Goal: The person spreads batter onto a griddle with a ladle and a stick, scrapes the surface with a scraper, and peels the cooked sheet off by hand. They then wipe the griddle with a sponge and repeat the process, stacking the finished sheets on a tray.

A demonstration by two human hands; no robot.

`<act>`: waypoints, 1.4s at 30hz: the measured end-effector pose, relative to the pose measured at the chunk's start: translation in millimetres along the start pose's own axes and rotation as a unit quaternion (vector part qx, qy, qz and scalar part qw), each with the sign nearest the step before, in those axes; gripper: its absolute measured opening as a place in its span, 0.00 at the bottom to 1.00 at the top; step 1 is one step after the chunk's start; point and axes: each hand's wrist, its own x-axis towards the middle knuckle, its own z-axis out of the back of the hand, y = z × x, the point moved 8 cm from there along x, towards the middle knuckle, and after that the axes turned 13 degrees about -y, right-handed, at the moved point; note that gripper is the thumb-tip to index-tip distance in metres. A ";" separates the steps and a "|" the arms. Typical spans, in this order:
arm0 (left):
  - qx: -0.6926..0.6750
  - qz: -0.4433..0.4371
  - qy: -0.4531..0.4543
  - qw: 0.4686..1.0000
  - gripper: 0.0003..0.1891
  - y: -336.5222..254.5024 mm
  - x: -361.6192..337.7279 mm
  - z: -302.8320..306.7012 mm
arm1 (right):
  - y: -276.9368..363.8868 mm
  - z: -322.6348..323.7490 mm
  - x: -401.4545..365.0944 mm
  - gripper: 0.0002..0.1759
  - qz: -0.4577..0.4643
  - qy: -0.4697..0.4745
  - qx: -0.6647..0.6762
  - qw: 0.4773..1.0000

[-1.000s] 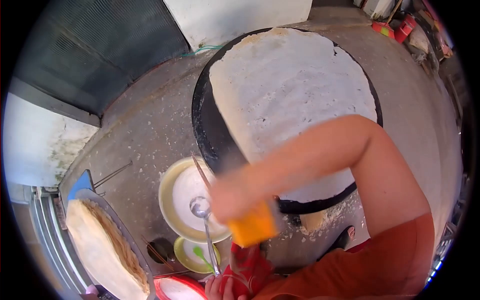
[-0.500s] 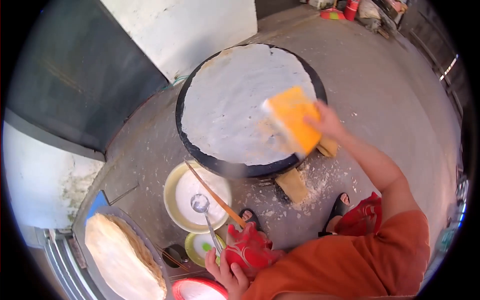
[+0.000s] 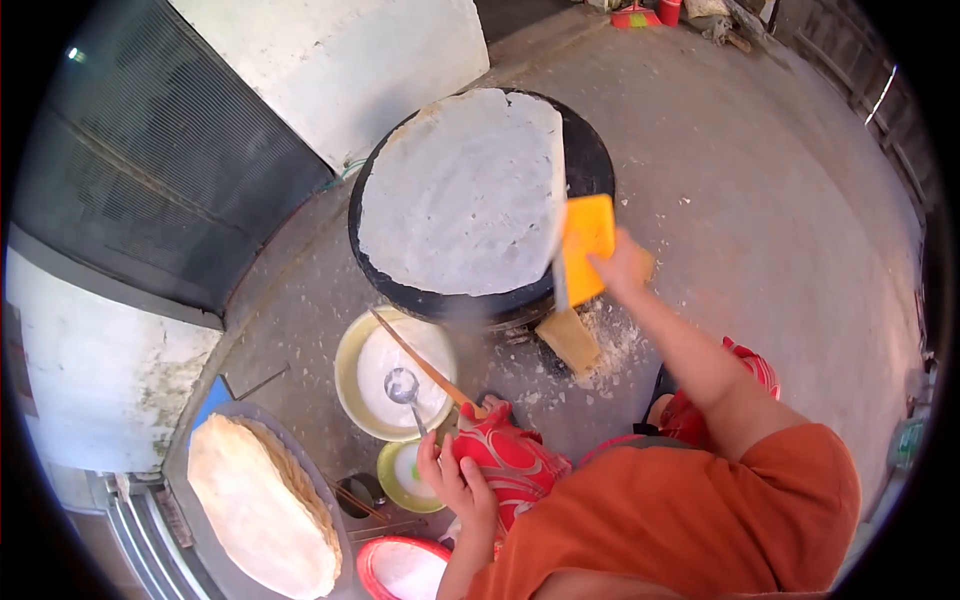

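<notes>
My right hand (image 3: 625, 265) grips a flat orange scraper (image 3: 587, 245) at the right rim of a round black griddle (image 3: 590, 165). A large thin pale crepe (image 3: 460, 190) covers most of the griddle. Its right edge runs straight, with bare black surface beyond it; the scraper's pale lower edge is close to that side. My left hand (image 3: 458, 482) is raised beside my knee with its fingers apart and nothing visibly in it. Near its fingertips, a metal ladle (image 3: 401, 386) rests in a large bowl of white batter (image 3: 365, 345).
A wooden stick (image 3: 425, 362) lies across the batter bowl. Closer in are a small green bowl (image 3: 388, 480) and a red basin (image 3: 370, 575) with white contents. Stacked crepes (image 3: 260, 510) lie at the lower left. A tan block (image 3: 568, 340) sits under the griddle, among scattered crumbs.
My right hand and scraper have swung toward the griddle's right rim. The crepe's right side, rounded before, is straight now, uncovering black griddle. My left hand has risen slightly; the view has shifted.
</notes>
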 end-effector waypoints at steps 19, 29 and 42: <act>0.072 -0.211 0.095 0.970 0.31 5.7 125.6 -160.2 | 100.8 20.8 -88.6 0.14 0.620 0.136 -0.029 0.772; 0.063 -0.203 0.072 0.974 0.04 23.3 181.1 -231.1 | 121.3 -1.7 -88.2 0.11 0.604 0.153 0.001 0.782; -0.017 0.064 0.129 0.989 0.08 73.4 225.0 -249.6 | 169.6 -46.0 -103.1 0.09 0.635 0.153 0.087 0.752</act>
